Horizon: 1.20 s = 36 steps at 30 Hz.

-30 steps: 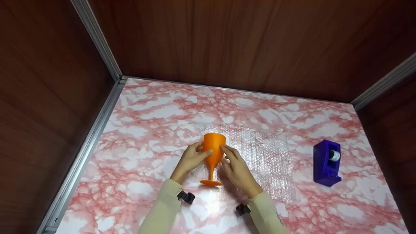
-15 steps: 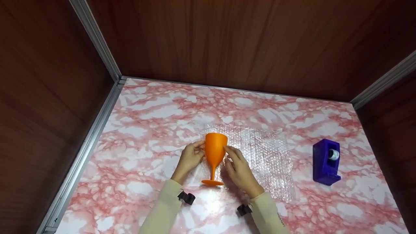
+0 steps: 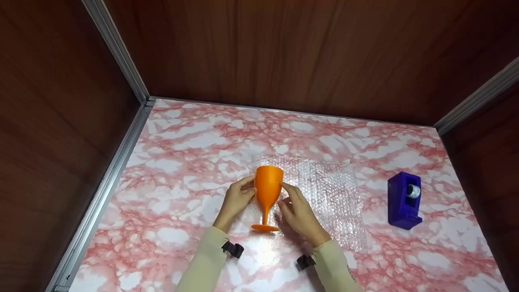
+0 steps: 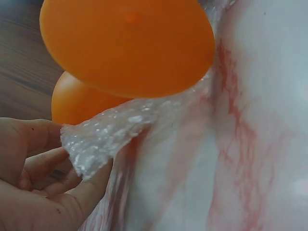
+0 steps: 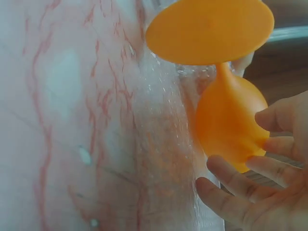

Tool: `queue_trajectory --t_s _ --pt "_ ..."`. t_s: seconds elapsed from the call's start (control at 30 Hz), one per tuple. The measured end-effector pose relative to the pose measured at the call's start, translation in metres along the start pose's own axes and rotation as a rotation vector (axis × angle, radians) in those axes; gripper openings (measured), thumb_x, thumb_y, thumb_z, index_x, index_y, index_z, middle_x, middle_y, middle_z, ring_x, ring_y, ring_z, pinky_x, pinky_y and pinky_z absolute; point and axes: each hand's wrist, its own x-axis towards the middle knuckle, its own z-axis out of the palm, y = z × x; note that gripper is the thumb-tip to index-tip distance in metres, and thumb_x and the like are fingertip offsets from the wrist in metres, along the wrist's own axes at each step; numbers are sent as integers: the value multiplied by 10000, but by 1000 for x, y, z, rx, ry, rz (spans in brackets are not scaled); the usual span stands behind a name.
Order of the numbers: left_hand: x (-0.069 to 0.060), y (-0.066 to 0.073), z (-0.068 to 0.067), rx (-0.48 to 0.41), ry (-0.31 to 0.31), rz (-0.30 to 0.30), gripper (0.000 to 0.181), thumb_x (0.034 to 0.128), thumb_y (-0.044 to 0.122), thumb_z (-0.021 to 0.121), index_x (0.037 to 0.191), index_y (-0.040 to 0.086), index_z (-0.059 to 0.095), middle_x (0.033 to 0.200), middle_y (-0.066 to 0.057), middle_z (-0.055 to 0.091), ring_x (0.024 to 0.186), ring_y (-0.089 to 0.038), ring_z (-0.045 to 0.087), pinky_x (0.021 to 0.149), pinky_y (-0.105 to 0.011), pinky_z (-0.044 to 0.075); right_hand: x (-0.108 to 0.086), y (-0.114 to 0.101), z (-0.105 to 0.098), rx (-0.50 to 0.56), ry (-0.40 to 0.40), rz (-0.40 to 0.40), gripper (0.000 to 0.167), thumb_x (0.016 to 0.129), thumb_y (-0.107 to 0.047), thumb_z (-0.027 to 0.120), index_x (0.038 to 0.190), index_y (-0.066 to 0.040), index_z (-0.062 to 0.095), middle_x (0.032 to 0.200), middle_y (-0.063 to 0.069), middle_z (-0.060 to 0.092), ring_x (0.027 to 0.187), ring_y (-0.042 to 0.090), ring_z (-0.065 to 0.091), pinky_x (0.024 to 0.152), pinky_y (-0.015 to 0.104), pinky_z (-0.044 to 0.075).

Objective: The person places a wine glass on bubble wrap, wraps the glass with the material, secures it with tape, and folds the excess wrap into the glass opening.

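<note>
An orange goblet (image 3: 268,186) lies on the left part of a clear bubble wrap sheet (image 3: 334,202), its base pointing towards me. My left hand (image 3: 237,200) is at the goblet's left side. The left wrist view shows that hand's thumb and fingers (image 4: 41,166) holding a lifted edge of the bubble wrap (image 4: 106,134) beside the cup. On the other side, my right hand (image 3: 301,217) touches the bowl with its fingertips. In the right wrist view its fingers (image 5: 231,180) are spread loosely against the orange bowl (image 5: 231,115). The goblet hides part of the wrap beneath it.
A purple tape dispenser (image 3: 401,200) with a roll of tape stands on the right of the red-and-white marbled table (image 3: 194,140). Brown wood-look panels (image 3: 284,56) with metal edging enclose the table at the back and both sides.
My left thumb has come off the goblet's front and moved to its left side, where that hand holds the wrap edge. The goblet has shifted slightly right; my right hand stays beside it.
</note>
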Motion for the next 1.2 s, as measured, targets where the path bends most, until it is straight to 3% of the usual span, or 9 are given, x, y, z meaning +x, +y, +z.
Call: queue_trajectory --t_s 0.23,0.4,0.63,0.77,0.9,1.1,1.2 --pt "-1 1 3 -88 -9 -13 419 941 -1 641 1355 -42 591 1202 -228 650 1039 -307 671 721 -273 561 0 1 -2 -20 -18 19 620 968 -52 647 1533 -98 396 1252 121 525 733 97 614 623 262 542" --pt "-1 2 3 -56 -5 -5 420 944 17 666 1358 -11 602 1214 -220 647 1053 -318 667 745 -280 569 -1 1 -1 -28 -19 22 605 973 -63 641 1527 -83 400 1228 111 536 715 94 604 623 260 538" --pt "-2 1 5 -39 -15 41 440 955 28 662 1382 -25 569 1316 -257 587 1132 -363 627 864 -311 552 -3 1 -1 -28 -6 34 617 969 -28 628 1532 -72 382 1320 143 519 729 94 610 622 262 545" --pt "-4 -2 7 -74 -16 21 443 963 23 648 1392 -38 554 1241 -260 633 938 -268 675 705 -250 556 -5 1 0 -23 -3 27 619 957 -8 626 1526 -53 387 1297 153 530 730 103 610 619 260 542" --pt "-4 -1 6 -78 -3 12 440 965 40 650 1393 -18 565 1133 -228 678 765 -202 632 551 -203 476 -4 0 1 10 -5 25 617 965 -4 615 1530 -35 369 1273 163 531 741 120 625 633 266 547" --pt "-7 2 4 25 5 65 429 965 84 665 1384 22 592 1160 -191 674 995 -286 679 749 -275 560 -8 1 6 36 -14 15 604 985 -14 591 1531 1 333 1294 207 527 792 147 652 633 266 559" --pt "-7 3 4 41 3 82 435 964 96 669 1389 41 593 1174 -193 670 1015 -305 682 783 -306 570 -7 1 6 53 -10 21 601 985 -6 585 1532 -6 336 1361 217 508 809 170 663 644 275 566"
